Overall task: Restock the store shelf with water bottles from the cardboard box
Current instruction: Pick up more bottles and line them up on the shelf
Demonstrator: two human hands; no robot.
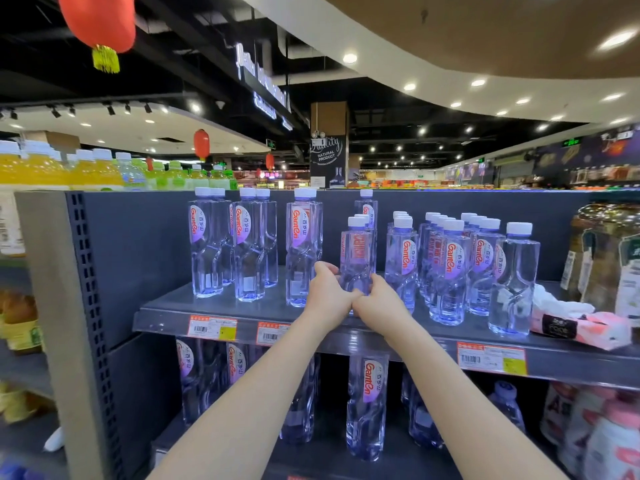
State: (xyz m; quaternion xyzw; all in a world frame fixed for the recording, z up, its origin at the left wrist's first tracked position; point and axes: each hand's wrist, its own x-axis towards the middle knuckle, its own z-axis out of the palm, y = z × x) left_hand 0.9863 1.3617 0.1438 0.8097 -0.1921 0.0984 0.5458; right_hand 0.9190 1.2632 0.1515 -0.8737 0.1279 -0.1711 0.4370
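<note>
A clear water bottle (pixel 357 252) with a white cap stands upright on the dark top shelf (pixel 173 301), in the middle of the row. My left hand (pixel 327 294) and my right hand (pixel 379 299) grip its lower part from both sides, wrists touching. Taller bottles (pixel 246 244) with red-lettered labels stand in pairs to the left. Several shorter bottles (pixel 450 268) stand in rows to the right. More bottles (pixel 367 403) fill the shelf below. The cardboard box is out of view.
A pink tissue pack (pixel 581 329) lies at the shelf's right end beside dark jars (pixel 602 258). Price tags (pixel 212 328) line the shelf edge. A perforated grey upright (pixel 86 306) bounds the left side. Juice bottles (pixel 86 169) stand behind the shelf's back panel.
</note>
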